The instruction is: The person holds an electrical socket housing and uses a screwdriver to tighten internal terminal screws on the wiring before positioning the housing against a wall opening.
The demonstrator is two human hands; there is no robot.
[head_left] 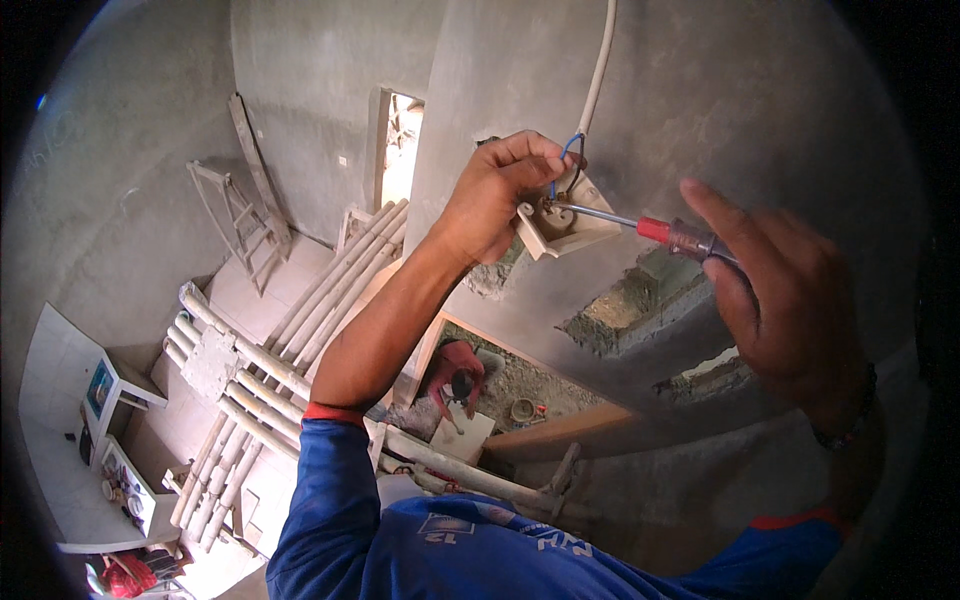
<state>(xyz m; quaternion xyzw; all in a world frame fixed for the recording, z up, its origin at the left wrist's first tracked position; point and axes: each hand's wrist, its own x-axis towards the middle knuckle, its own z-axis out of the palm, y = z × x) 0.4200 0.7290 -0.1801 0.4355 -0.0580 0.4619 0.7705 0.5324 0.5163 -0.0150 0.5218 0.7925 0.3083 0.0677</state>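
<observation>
My left hand (495, 195) grips a small white electrical fitting (565, 220) held against the grey concrete wall, with blue and dark wires (568, 150) coming from a white cable (598, 70) that runs up the wall. My right hand (785, 300) holds a screwdriver (660, 230) with a red and grey handle. Its metal shaft points left and its tip sits in the fitting beside my left fingers.
I am high up, looking down. Rough openings (640, 310) are chased into the wall. Below, another person in red (455, 375) crouches over a tile. Long pale pipes (300, 330) lie on the floor, a wooden ladder (245, 215) leans on the far wall, and a doorway (400, 150) is bright.
</observation>
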